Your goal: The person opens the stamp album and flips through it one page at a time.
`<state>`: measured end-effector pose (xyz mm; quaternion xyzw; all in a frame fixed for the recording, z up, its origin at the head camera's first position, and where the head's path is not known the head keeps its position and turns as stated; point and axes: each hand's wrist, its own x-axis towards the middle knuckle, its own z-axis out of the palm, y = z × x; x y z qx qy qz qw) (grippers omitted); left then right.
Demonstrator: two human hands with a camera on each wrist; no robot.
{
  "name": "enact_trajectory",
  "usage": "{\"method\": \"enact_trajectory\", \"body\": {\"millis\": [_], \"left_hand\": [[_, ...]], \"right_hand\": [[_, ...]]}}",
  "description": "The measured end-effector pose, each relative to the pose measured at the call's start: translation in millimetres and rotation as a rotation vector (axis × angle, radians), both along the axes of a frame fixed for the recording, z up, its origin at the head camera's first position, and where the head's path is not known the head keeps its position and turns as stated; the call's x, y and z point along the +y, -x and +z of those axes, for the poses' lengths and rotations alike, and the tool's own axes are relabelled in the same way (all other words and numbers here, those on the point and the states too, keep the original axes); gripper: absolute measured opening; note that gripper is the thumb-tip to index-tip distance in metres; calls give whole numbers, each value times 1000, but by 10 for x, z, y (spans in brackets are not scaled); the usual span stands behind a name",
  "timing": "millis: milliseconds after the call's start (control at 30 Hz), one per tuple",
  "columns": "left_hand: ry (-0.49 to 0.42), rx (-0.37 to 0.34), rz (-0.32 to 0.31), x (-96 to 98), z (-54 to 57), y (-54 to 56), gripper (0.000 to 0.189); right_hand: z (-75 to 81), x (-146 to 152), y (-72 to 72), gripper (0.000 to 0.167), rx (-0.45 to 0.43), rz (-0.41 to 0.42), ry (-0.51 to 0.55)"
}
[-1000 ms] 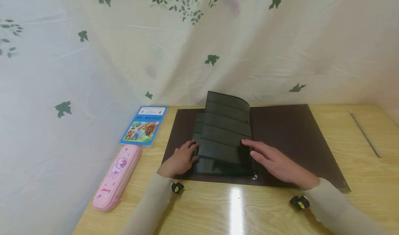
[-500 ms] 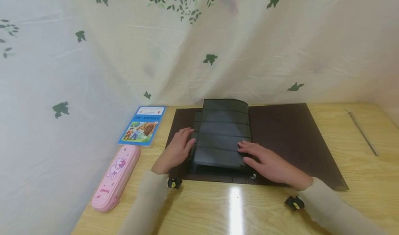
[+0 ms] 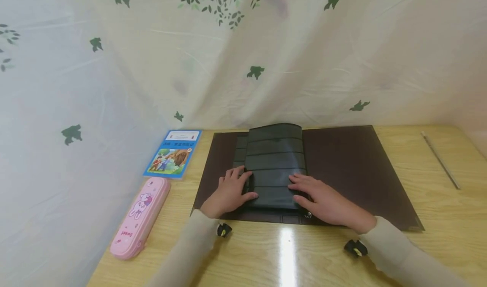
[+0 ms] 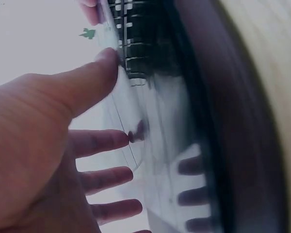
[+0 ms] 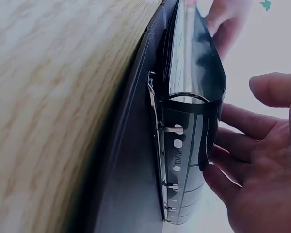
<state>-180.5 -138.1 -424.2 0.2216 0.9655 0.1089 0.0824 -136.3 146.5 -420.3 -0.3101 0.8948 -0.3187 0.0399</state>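
Note:
A dark brown ring binder (image 3: 350, 168) lies spread open on the wooden table. Its black pocket pages (image 3: 274, 164) rest over the left half, and the top ones bulge up near the rings. My left hand (image 3: 228, 192) is at the left edge of the pages, fingers extended and spread, thumb on the lower left part of the top page. With its fingers reaching over the page near the spine, my right hand (image 3: 325, 200) touches the pages from the right. Metal rings (image 5: 172, 129) pass through the punched page holes in the right wrist view.
Left of the binder are a blue picture booklet (image 3: 173, 154) and a pink pencil case (image 3: 140, 219). A thin grey stick (image 3: 440, 161) lies on the table (image 3: 251, 253) at the right. A pale leaf-print curtain (image 3: 213, 75) hangs behind the table.
The raised black page has come down flatter onto the left stack. My left hand pulled back left, then moved right onto the page edge. My right hand stayed near the spine.

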Motion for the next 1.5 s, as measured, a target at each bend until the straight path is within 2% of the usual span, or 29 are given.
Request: {"method": "enact_trajectory", "body": {"millis": [233,367,467,567,667,733,833,1200,1500], "left_hand": [[51,-24,-10,27,-101,-3,70],[44,-49,10,47,-102,-10,70],[49,-71,35,56,-97,-13,70],[61,-83,46,58,-95,-7,70],[68,-93,44,61,-90,1,70],[69,-99,41,62,-86,5,69],[71,-102,38,63,-76,8,69],[53,-110,9,25,-82,26,69],[55,-119,21,16,-81,22,70]], "right_hand": [[-16,56,31,33,-22,37,31],[-36,122,54,34,-16,25,96],[-55,179,79,39,28,-6,127],[-79,250,107,49,28,-53,102],[-111,331,124,62,-42,-84,44],[-131,375,126,71,-89,-87,7],[-160,411,131,78,-108,-79,-7],[-158,406,116,79,-106,-93,-6],[-180,357,110,78,-108,-115,-2]]}}
